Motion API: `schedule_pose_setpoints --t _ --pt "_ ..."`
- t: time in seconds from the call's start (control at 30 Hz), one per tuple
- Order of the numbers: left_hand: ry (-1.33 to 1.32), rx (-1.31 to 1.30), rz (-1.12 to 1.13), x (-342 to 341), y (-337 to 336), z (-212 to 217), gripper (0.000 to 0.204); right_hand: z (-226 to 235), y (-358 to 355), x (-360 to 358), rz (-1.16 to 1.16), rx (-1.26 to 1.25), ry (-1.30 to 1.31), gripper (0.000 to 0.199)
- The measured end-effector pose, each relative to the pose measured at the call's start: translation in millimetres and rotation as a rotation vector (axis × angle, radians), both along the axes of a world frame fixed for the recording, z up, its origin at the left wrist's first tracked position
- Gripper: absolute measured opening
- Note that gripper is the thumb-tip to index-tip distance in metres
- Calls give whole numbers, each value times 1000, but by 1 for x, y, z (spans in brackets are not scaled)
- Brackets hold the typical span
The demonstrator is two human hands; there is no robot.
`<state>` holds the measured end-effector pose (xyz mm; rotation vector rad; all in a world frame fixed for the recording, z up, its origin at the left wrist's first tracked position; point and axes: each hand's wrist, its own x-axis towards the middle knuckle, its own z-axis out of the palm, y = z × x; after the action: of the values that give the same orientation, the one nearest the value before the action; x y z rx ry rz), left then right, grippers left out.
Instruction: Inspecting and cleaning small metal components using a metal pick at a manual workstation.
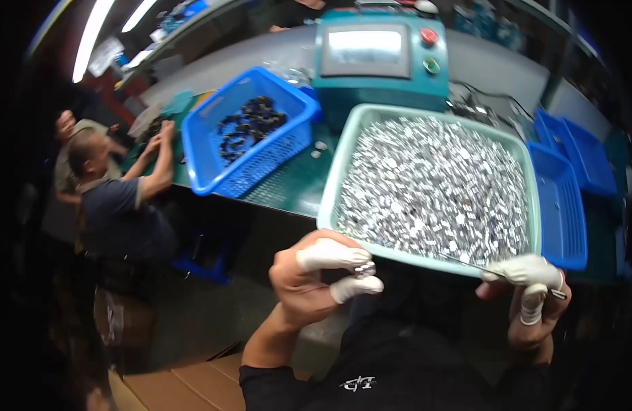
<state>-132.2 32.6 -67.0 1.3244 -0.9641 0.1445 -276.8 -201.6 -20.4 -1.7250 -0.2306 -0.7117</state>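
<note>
Worker's left hand (301,275) pinches shiny piece (365,270) beside green tray (343,171). Right hand (537,275) grips thin rod (472,265) by tray's near-right corner.

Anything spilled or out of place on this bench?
A few small pale pieces lie loose on the green table between the blue basket and the pale green tub, outside both containers, so they look stray.

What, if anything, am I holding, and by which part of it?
Your left hand pinches a small shiny metal piece by opposite sides, between white-covered fingers. Your right hand grips a thin metal tool along its shaft.
</note>
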Motion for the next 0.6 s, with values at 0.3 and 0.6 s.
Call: schedule_pose_setpoints --t 0.3,0.6 --pt "223 -125 12 12 47 -36 36 16 75 51 363 -253 21 9" --pt "120 -66 155 29 73 -30 36 5 108 90 409 -211 -15 19"
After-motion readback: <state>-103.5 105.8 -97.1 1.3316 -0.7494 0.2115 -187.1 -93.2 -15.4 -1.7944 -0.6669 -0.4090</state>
